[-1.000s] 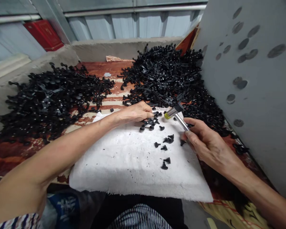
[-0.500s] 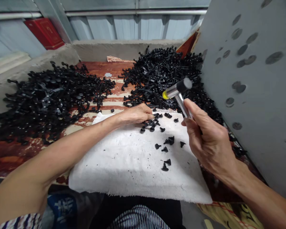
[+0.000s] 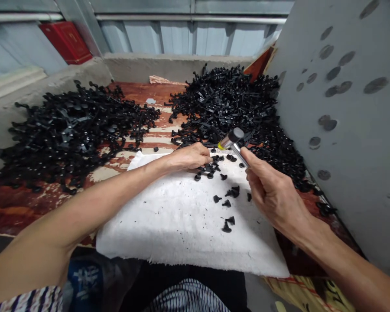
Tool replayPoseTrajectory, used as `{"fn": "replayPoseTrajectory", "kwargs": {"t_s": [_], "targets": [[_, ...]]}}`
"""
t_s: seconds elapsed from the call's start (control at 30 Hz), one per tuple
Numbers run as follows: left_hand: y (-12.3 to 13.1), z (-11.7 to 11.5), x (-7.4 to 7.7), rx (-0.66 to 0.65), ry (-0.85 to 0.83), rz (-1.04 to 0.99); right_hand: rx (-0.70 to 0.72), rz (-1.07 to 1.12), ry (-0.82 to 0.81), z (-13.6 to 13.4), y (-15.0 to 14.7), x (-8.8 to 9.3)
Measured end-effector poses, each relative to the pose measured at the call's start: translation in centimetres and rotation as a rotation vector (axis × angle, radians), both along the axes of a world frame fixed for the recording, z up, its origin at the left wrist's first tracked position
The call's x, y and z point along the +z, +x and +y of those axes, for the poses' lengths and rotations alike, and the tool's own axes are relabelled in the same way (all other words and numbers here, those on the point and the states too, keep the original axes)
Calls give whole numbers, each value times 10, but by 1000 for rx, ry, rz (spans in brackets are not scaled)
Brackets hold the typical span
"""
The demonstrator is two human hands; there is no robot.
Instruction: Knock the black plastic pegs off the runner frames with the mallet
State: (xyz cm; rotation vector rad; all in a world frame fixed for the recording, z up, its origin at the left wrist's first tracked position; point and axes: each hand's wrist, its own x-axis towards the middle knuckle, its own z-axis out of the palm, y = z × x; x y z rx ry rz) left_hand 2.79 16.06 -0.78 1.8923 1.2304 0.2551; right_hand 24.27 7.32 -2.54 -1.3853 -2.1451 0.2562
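Note:
My right hand (image 3: 273,195) grips the metal handle of a small hammer (image 3: 231,138) with a yellow-tipped head, held low just above the far edge of a white foam block (image 3: 182,225). My left hand (image 3: 190,157) lies curled on that block, fingers pressed on a black plastic sprue with round-headed pieces (image 3: 208,170). Several loose small black pieces (image 3: 229,203) lie scattered on the foam between the two hands.
A big heap of black plastic sprues (image 3: 71,125) lies at the left on the red worn bench, another heap (image 3: 234,104) at the back right. A grey board with round marks (image 3: 344,108) stands on the right. A red box (image 3: 66,41) sits at the back left.
The hammer rose from the foam half a second ago and has come back down close to the sprue under my left hand. My left hand stayed in place.

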Motion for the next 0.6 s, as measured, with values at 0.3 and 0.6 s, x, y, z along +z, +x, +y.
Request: {"fn": "replayPoseTrajectory", "kwargs": {"t_s": [0.3, 0.6], "targets": [[5, -6, 21, -244, 97, -72, -89, 312, -185, 10, -13, 31], [-5, -45, 41, 35, 398, 58, -174, 789, -588, -5, -19, 27]]}}
